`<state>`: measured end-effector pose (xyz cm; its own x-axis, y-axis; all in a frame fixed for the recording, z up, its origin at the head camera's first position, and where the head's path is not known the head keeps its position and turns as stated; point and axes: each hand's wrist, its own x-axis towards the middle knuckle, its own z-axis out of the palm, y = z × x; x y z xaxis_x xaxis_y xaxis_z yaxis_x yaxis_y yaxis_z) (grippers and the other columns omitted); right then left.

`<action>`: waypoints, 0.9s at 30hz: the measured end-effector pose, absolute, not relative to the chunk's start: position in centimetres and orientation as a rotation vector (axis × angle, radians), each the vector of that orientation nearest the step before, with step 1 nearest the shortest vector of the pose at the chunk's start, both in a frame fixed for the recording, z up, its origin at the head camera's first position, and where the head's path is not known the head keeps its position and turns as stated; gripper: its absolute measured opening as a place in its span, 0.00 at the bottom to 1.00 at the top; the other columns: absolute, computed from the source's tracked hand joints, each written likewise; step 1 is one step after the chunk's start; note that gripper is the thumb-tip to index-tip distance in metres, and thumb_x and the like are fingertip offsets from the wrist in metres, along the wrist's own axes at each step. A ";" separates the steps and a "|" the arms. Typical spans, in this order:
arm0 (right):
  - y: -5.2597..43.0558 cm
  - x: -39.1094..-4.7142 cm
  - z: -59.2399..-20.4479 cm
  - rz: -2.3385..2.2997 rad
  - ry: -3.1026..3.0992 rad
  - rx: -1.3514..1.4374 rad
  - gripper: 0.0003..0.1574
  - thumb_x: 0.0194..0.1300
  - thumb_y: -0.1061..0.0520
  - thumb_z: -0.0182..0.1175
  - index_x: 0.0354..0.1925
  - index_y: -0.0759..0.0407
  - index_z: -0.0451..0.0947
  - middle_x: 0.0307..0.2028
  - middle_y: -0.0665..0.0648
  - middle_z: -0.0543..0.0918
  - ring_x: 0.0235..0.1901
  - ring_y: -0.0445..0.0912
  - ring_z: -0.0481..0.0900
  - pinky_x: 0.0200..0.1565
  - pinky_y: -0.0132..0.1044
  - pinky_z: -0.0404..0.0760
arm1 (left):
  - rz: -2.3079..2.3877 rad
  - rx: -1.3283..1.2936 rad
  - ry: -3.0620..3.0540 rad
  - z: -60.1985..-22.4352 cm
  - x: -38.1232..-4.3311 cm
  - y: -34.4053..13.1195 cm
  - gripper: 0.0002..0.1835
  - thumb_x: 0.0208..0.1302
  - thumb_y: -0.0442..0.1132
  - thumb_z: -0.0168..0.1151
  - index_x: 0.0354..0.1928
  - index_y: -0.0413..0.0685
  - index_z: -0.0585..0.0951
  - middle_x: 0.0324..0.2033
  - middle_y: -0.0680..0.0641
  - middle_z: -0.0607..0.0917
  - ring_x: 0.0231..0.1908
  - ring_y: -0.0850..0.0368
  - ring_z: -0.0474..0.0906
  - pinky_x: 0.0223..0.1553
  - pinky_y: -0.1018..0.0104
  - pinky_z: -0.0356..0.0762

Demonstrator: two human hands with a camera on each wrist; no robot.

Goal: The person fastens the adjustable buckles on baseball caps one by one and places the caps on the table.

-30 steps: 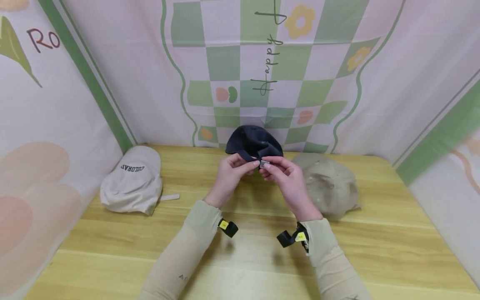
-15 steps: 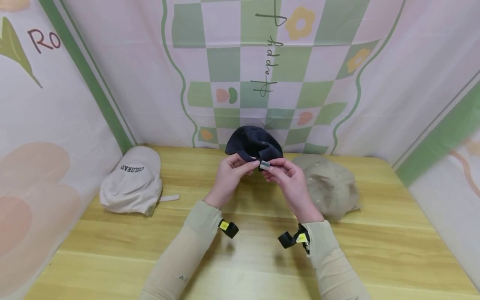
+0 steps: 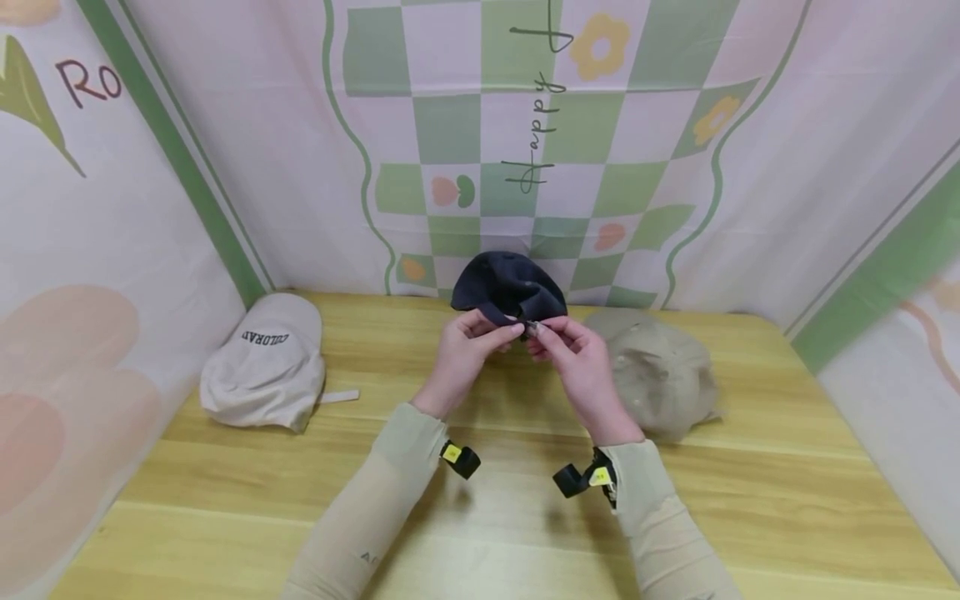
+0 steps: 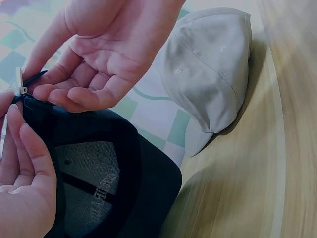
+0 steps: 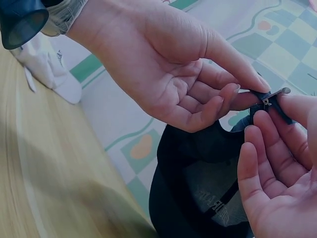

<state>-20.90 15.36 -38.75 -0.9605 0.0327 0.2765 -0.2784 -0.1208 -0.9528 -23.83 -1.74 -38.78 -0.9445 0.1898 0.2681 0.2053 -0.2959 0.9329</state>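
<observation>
A dark navy cap (image 3: 502,275) is held up at the far middle of the table, its hollow inside and back opening facing me. My left hand (image 3: 463,352) pinches the back strap (image 3: 501,317) between thumb and fingers. Close beside it, my right hand (image 3: 583,358) pinches the small metal buckle (image 5: 277,94) on the strap's end. In the right wrist view the buckle's plate sticks out at an angle from the dark strap. The left wrist view shows the cap's lining (image 4: 89,183) with embroidery stitching on its reverse side. Fingertips partly hide the buckle in the head view.
A cream cap (image 3: 262,362) with dark lettering lies on the left of the wooden table (image 3: 480,542), its loose strap pointing right. To the right is a khaki cap (image 3: 663,371), partly behind my right hand. A checked curtain (image 3: 510,150) hangs behind.
The buckle's bright face, turned toward me half a second ago, is now tipped and mostly covered by fingertips. My hands have drawn slightly closer together; the caps on the table have not moved.
</observation>
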 end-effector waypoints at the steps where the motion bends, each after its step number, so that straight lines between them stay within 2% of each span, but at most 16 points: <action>1: 15.3 -20.9 -38.7 2.179 -1.938 0.278 0.07 0.76 0.62 0.58 0.42 0.68 0.78 0.34 0.55 0.85 0.36 0.46 0.83 0.42 0.37 0.84 | -2.468 -0.522 -1.856 -38.8 -23.8 -1.7 0.08 0.64 0.32 0.72 0.41 0.33 0.85 0.34 0.47 0.88 0.31 0.53 0.81 0.38 0.66 0.81; 8: 15.2 -20.9 -38.7 2.142 -1.934 0.290 0.07 0.75 0.62 0.60 0.38 0.66 0.79 0.33 0.56 0.85 0.35 0.47 0.81 0.39 0.35 0.83 | -2.545 -0.509 -1.789 -38.7 -23.8 -1.8 0.07 0.64 0.33 0.72 0.40 0.37 0.85 0.34 0.47 0.87 0.31 0.54 0.79 0.38 0.67 0.81; 13: 15.2 -20.9 -38.8 2.134 -1.913 0.285 0.07 0.75 0.64 0.60 0.37 0.68 0.78 0.32 0.56 0.85 0.35 0.47 0.81 0.38 0.35 0.82 | -2.710 -0.447 -1.622 -38.2 -24.0 -1.9 0.01 0.68 0.29 0.66 0.38 0.41 0.83 0.36 0.48 0.87 0.30 0.58 0.78 0.36 0.70 0.80; 16: 15.3 -21.0 -38.9 2.135 -1.890 0.274 0.07 0.74 0.66 0.59 0.37 0.69 0.77 0.31 0.55 0.85 0.33 0.47 0.82 0.37 0.35 0.83 | -2.783 -0.410 -1.510 -37.8 -24.3 -2.1 0.06 0.71 0.27 0.61 0.36 0.44 0.83 0.35 0.48 0.87 0.28 0.59 0.76 0.33 0.72 0.78; 22: 15.4 -21.1 -38.9 2.147 -1.868 0.256 0.06 0.72 0.69 0.59 0.35 0.68 0.77 0.29 0.54 0.86 0.32 0.48 0.82 0.36 0.35 0.83 | -2.841 -0.350 -1.435 -37.2 -24.5 -2.6 0.10 0.76 0.34 0.58 0.32 0.45 0.79 0.32 0.49 0.85 0.24 0.60 0.75 0.31 0.71 0.77; 27: 15.6 -21.0 -38.9 2.148 -1.874 0.269 0.06 0.72 0.69 0.59 0.35 0.67 0.77 0.29 0.54 0.85 0.32 0.48 0.83 0.37 0.34 0.83 | -2.863 -0.287 -1.440 -37.4 -24.9 -2.9 0.11 0.80 0.40 0.54 0.42 0.42 0.81 0.29 0.50 0.81 0.23 0.61 0.73 0.28 0.72 0.75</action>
